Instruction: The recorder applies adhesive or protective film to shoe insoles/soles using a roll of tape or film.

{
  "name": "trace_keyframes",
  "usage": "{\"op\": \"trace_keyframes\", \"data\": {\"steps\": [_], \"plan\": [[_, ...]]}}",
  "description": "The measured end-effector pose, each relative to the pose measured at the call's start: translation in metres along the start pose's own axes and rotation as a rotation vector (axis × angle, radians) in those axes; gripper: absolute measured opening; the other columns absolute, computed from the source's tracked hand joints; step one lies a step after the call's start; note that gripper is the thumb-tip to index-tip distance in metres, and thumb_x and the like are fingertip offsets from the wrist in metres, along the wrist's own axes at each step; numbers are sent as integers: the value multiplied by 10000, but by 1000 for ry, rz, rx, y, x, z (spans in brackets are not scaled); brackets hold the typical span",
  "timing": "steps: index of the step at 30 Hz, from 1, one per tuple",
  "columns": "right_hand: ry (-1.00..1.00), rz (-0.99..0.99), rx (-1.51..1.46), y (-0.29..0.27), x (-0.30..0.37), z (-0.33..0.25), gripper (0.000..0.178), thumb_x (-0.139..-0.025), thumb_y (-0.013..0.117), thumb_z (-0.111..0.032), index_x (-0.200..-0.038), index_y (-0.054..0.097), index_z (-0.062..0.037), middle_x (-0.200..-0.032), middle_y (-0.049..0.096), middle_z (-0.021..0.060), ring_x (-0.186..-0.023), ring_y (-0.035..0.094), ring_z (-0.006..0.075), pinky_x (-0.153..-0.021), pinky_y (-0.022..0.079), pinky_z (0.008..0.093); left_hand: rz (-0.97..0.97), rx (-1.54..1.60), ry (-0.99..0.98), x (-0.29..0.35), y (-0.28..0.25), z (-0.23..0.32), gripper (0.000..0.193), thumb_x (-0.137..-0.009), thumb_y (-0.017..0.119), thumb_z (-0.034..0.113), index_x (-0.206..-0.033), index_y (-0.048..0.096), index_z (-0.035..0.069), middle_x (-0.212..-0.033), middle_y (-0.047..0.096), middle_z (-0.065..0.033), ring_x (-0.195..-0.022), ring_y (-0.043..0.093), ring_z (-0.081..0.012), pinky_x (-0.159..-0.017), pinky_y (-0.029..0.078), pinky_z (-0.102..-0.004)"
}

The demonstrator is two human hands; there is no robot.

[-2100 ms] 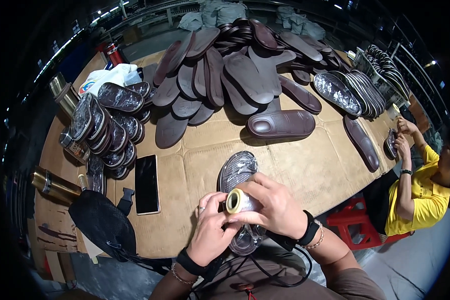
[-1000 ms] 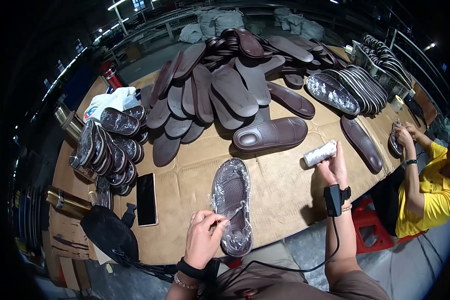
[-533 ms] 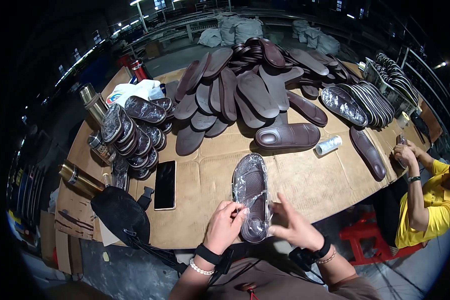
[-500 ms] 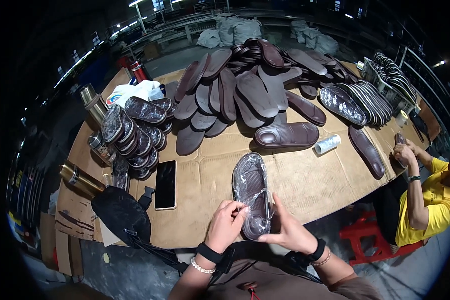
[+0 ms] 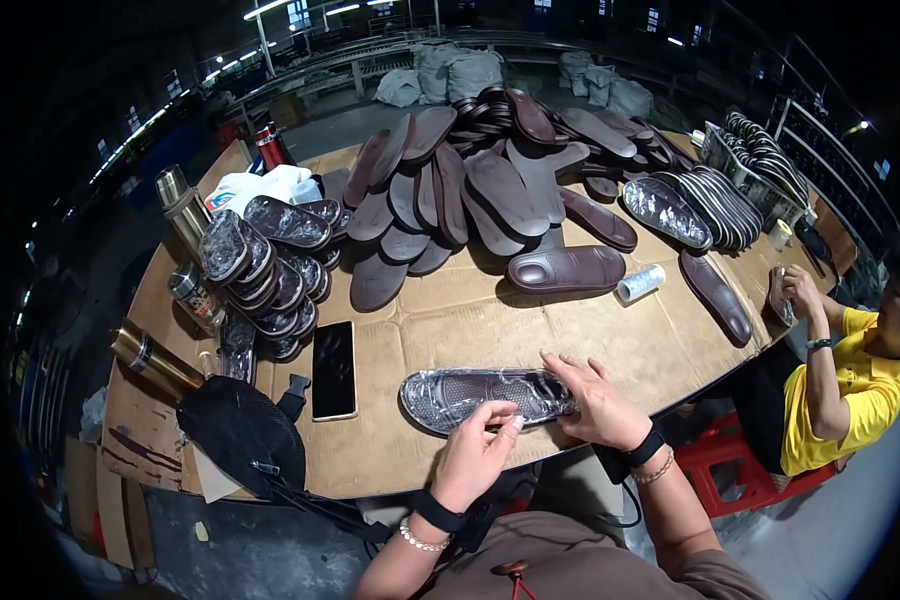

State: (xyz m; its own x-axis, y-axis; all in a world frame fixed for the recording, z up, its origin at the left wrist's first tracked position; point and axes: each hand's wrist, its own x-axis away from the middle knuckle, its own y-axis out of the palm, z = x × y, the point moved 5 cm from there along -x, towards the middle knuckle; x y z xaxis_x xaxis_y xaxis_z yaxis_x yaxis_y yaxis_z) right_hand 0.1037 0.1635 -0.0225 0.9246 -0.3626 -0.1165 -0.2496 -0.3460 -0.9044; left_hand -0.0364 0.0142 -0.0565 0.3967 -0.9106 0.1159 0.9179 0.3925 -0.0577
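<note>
A dark brown shoe sole (image 5: 470, 393) in clear plastic film lies crosswise near the table's front edge, its heel end to the right. At its near edge, the thumb and forefinger of my left hand (image 5: 475, 455) are pinched together on the film. My right hand (image 5: 607, 408) lies around the heel end, fingers stretched over the far side and thumb at the near side; it covers part of the heel. Beyond the wrapped sole, a bare brown sole (image 5: 565, 270) rests beside a small pale roll (image 5: 641, 283).
A large heap of brown soles (image 5: 505, 190) fills the back. Film-wrapped soles (image 5: 280, 285) are stacked at left, near a phone (image 5: 334, 370), a black pouch (image 5: 242, 430) and metal flasks (image 5: 153, 358). At right, a person in a yellow shirt (image 5: 838, 400) handles another sole.
The wrapped sole has turned from lengthwise to crosswise, its heel end swinging to the right. My right hand has moved up onto the heel; my left hand has shifted slightly right.
</note>
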Motion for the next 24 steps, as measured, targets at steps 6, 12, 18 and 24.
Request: {"op": "trace_keyframes", "data": {"steps": [6,12,18,24], "plan": [[27,318,-210,-11,23,-12,896,-755,880,-208,-1539,468,-75,-1505,520,198,-1405,489,405,-1167,398,509,334,-195,233,18,-77,39,208,-1019,659,85,-1213,689,18,-1145,697,-71,-1041,654,-142,-900,508,-264],[-170,529,-86,-21,25,-51,268,-776,877,-154,-982,726,-74,-967,710,58,-900,683,250,-782,524,380,339,-692,368,4,-89,57,220,-930,702,79,-1148,715,48,-1238,669,-139,-1190,615,-309,-1041,464,-398],[-178,451,-81,-7,15,-62,280,-735,912,-154,-951,741,-102,-866,675,41,-746,656,236,-636,528,349,-12,-850,390,-11,-70,66,379,-826,849,282,-1133,746,84,-1202,683,-117,-1219,596,-317,-1069,395,-446],[-128,453,-85,-9,10,-45,414,-714,931,-233,-1012,689,-77,-1068,652,122,-963,624,309,-833,507,416,-111,-960,349,-25,-58,54,383,-792,867,256,-1126,758,105,-1164,698,-61,-1224,593,-283,-1078,370,-447]]}}
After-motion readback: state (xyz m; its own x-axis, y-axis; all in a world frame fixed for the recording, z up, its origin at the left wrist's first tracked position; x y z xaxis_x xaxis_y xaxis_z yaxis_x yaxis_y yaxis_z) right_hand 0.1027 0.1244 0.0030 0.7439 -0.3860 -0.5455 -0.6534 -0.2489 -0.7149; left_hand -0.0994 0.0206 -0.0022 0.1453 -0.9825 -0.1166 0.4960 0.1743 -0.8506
